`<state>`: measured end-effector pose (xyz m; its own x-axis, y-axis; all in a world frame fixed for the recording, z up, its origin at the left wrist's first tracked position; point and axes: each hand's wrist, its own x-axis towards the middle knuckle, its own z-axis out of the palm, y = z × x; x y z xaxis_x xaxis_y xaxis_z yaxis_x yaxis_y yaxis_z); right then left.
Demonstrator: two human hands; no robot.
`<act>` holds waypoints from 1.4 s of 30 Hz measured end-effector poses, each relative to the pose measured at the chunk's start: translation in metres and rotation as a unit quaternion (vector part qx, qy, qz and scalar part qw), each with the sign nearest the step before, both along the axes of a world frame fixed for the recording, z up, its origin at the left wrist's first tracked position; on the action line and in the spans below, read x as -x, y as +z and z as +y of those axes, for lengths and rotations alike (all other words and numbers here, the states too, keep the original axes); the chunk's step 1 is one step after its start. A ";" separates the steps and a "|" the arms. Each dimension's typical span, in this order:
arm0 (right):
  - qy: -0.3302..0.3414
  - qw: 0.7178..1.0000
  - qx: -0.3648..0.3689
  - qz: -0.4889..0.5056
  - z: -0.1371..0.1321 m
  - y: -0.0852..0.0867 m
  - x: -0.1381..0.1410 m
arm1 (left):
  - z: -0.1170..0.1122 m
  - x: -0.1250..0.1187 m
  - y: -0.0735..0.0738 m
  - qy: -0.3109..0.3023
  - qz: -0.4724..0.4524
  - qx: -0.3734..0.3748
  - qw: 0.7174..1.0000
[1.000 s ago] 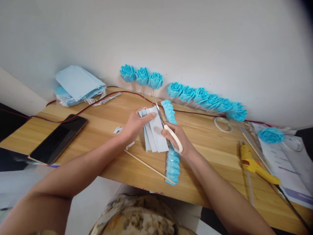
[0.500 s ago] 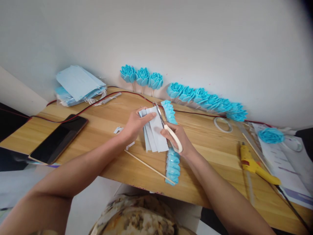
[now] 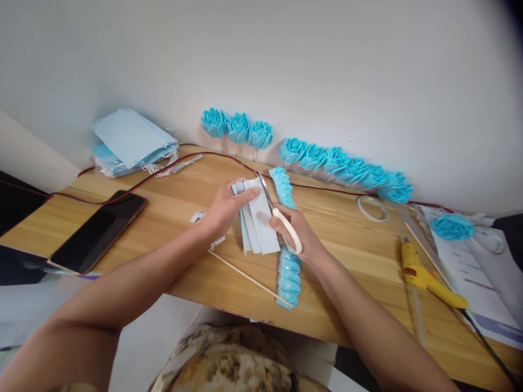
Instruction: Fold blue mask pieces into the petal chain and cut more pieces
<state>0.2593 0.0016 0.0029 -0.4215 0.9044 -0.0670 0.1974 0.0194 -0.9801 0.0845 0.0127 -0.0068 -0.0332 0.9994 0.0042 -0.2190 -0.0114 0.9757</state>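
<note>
My left hand (image 3: 231,206) pinches a pleated, pale blue-white face mask sheet (image 3: 258,231) near its top, thumb lying across the folds. Fingers of my right hand (image 3: 300,231) are through the cream handles of the scissors (image 3: 289,228). The blades run along the sheet's right edge. Behind and below my right hand lies a strip of folded blue petals (image 3: 289,275), partly hidden by the hand and sheet. One end of a thin wooden stick (image 3: 245,274) rests on that strip.
Blue flowers (image 3: 335,159) on sticks lean along the wall. A mask stack (image 3: 133,136) and a phone (image 3: 100,231) lie left. A yellow glue gun (image 3: 429,280), tape roll (image 3: 371,208) and papers (image 3: 469,272) are right. A red-black cable (image 3: 163,163) crosses the table.
The scissor handles have shifted very slightly left, and the sheet's right edge has drawn in a little. My left hand stays in place.
</note>
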 end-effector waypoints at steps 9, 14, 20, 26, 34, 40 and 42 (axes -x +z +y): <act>0.001 1.000 -0.005 -0.001 -0.001 0.008 -0.001 | -0.003 -0.003 0.004 -0.036 0.000 0.012 0.999; -0.013 1.000 0.002 0.005 -0.001 0.005 -0.003 | -0.003 -0.004 0.002 -0.040 0.006 0.019 0.999; -0.022 1.000 0.008 0.009 -0.001 -0.001 -0.003 | -0.001 -0.003 -0.002 -0.048 0.015 0.015 0.999; -0.023 0.999 0.006 0.024 -0.001 -0.004 -0.003 | -0.002 -0.003 0.000 -0.050 0.019 0.016 0.998; -0.039 0.997 0.033 0.050 -0.001 -0.011 -0.003 | -0.001 -0.004 -0.001 -0.057 0.009 0.015 0.998; -0.004 0.995 0.044 0.093 0.000 -0.011 -0.008 | -0.001 0.002 0.001 -0.070 -0.041 0.020 0.996; 0.033 0.991 0.039 0.125 0.002 -0.012 -0.012 | 0.000 0.007 0.006 -0.066 -0.078 0.031 0.994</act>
